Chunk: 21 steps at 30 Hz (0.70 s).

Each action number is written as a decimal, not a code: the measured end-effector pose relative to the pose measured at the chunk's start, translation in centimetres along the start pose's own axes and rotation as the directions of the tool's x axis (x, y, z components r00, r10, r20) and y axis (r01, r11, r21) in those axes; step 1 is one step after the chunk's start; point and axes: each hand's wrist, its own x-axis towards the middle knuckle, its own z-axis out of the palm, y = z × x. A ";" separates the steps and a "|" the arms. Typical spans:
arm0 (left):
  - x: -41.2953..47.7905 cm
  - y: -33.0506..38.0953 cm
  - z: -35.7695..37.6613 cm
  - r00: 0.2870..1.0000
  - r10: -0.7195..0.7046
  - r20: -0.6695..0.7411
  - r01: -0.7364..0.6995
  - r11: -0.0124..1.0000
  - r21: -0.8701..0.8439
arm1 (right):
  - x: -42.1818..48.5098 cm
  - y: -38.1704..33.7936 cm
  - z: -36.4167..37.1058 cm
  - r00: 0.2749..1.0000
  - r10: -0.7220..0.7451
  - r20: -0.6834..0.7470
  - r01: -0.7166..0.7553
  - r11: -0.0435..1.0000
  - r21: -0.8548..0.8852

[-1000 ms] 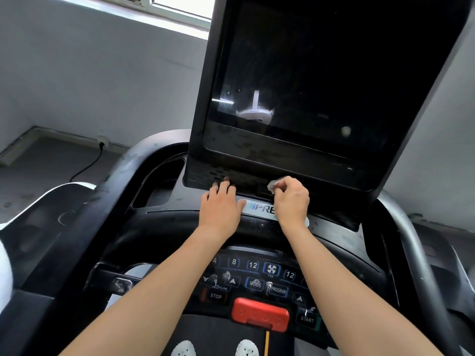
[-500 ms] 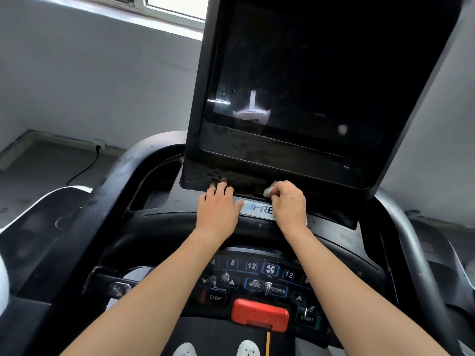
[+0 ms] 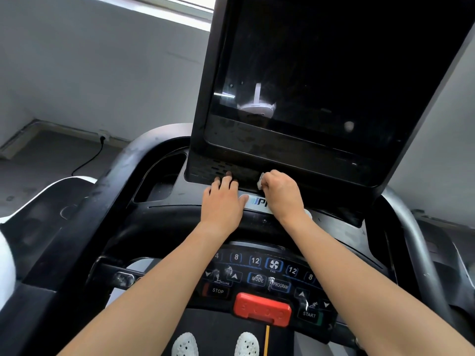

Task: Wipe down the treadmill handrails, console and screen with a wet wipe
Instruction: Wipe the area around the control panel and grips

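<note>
Wet wipe (image 3: 261,181), bunched small and white, is sitting just below the screen's (image 3: 334,73) lower edge, against the dark perforated strip (image 3: 218,167) there. The right hand (image 3: 281,195) is grasping it, its grip clenched round the wad with only a corner showing. The left hand (image 3: 222,204) is lying flat just beside it, below the screen's lower left, its grip released, straight fingers (image 3: 226,183) touching the same strip. A silver logo plate (image 3: 258,202) is showing between the two hands. Further below the screen, the console (image 3: 257,277) with its buttons and a red safety clip (image 3: 262,308) is facing up, and two white shoes (image 3: 185,344) are standing lower still. A grey handrail (image 3: 416,242) is curving down below the screen's right corner.
</note>
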 end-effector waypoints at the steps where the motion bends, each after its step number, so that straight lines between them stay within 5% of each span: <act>1: 0.0 0.0 0.0 1.000 -0.003 0.003 0.003 1.000 -0.002 | 0.0 0.2 -0.1 1.000 -0.030 0.001 0.030 0.999 -0.015; 9: 0.0 0.4 0.0 1.000 0.006 0.025 -0.006 1.000 0.021 | -2.4 4.7 -1.2 0.998 0.004 -0.064 -0.008 0.998 -0.061; 17: 0.0 0.8 0.0 0.999 -0.010 0.041 0.008 0.999 0.051 | -0.1 2.2 -0.3 0.971 -0.237 0.014 0.237 0.965 -0.115; 21: -0.1 0.8 -0.1 0.999 -0.009 0.042 0.007 0.999 0.041 | -1.2 4.1 -1.1 0.975 -0.221 0.003 0.218 0.956 -0.197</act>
